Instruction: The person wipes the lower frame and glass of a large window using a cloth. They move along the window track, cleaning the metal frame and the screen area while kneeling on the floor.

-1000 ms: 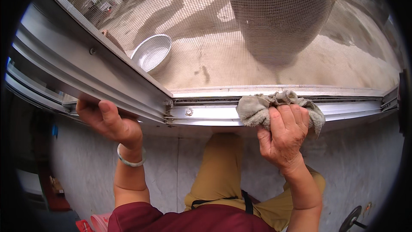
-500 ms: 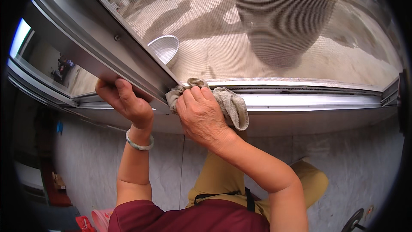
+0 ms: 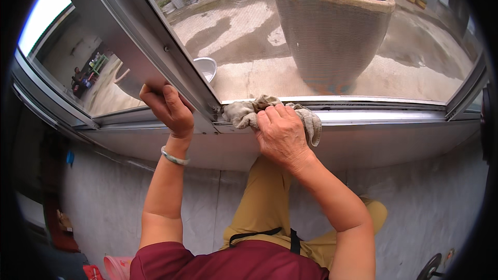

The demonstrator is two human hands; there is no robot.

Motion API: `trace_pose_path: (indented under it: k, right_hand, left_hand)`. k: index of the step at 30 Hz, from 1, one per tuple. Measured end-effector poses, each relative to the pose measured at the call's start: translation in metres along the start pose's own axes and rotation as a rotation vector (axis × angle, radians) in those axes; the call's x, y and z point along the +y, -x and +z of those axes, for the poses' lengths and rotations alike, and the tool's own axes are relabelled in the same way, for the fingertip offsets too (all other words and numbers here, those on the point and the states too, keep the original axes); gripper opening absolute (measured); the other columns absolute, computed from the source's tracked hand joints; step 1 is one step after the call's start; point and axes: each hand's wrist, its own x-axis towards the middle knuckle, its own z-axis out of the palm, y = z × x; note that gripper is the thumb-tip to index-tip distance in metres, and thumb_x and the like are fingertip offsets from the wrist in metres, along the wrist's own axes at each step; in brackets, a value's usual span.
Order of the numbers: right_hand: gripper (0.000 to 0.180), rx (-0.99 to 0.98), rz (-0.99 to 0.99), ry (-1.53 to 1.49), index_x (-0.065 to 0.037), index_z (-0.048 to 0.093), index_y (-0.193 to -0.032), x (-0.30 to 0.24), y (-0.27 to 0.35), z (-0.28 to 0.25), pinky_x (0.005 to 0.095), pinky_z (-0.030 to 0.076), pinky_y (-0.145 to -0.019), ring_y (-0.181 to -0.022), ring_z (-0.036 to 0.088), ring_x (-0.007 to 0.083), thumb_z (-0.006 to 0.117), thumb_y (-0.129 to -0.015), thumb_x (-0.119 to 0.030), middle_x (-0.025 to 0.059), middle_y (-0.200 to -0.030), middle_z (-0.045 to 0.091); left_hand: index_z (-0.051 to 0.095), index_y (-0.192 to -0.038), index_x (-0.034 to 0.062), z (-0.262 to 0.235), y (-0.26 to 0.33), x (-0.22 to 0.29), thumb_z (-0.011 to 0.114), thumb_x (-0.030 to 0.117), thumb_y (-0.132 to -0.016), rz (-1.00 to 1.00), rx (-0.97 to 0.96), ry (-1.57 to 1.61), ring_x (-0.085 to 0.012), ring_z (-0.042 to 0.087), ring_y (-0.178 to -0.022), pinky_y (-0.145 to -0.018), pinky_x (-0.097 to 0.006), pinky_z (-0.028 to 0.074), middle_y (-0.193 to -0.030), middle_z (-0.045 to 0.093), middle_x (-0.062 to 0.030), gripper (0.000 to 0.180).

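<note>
My right hand [image 3: 284, 134] is closed on a crumpled grey-beige cloth [image 3: 243, 114] and presses it into the silver window track [image 3: 378, 116]. One end of the cloth droops over the sill beside my fingers. To the left, my left hand [image 3: 170, 110] has its fingers curled against the upright metal frame [image 3: 150, 65] of the sliding window, gripping its edge; the fingertips are partly hidden. A pale green and white bangle [image 3: 175, 156] circles my left wrist. The cloth lies just right of the frame's lower corner.
Behind the window's mesh screen stands a large tan-rimmed vat [image 3: 332, 36], with a white basin [image 3: 206, 67] to its left. A grey tiled floor [image 3: 197, 202] lies below the sill. At the lower left is a pink bucket [image 3: 118, 268]; a dark round object [image 3: 429, 268] is at the lower right.
My right hand and the cloth have moved right along the track, away from the frame's corner. My left hand stays at the frame. The whole view has shifted somewhat.
</note>
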Motion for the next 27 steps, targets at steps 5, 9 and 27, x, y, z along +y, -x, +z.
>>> trace_pose_path:
  k: [5, 9, 27]
  right_hand:
    - [0.017, 0.039, 0.028, 0.094, -0.006, 0.054, -0.075, 0.033, 0.019, -0.041, 0.0380, 0.043, -0.075, -0.079, 0.054, 0.0275, 0.066, -0.067, -0.015, 0.0095, -0.077, 0.055]
    - [0.016, 0.059, 0.101, 0.136, -0.005, 0.055, -0.077, 0.069, 0.041, -0.079, 0.0405, 0.043, -0.075, -0.081, 0.055, 0.0300, 0.065, -0.075, -0.017, 0.0109, -0.079, 0.056]
    - [0.022, 0.052, 0.567, 0.567, -0.001, 0.055, -0.088, 0.277, 0.157, -0.229, 0.0469, 0.040, -0.085, -0.092, 0.050, 0.0382, 0.042, -0.087, -0.018, 0.0188, -0.091, 0.057]
  left_hand:
    - [0.039, -0.114, -0.0028, 0.000, -0.004, 0.004, 0.046, 0.022, -0.096, 0.025, 0.011, -0.043, -0.0187, 0.049, -0.090, -0.086, -0.032, 0.041, -0.101, 0.051, -0.0135, 0.031]
    - [0.039, -0.114, -0.0024, -0.002, -0.003, 0.003, 0.047, 0.022, -0.096, -0.022, -0.005, -0.023, -0.0185, 0.051, -0.086, -0.082, -0.032, 0.043, -0.098, 0.053, -0.0127, 0.031]
    - [0.040, -0.116, -0.0013, 0.001, -0.001, 0.009, 0.044, 0.021, -0.098, -0.065, -0.027, 0.084, -0.0152, 0.044, -0.096, -0.092, -0.030, 0.036, -0.106, 0.046, -0.0088, 0.029]
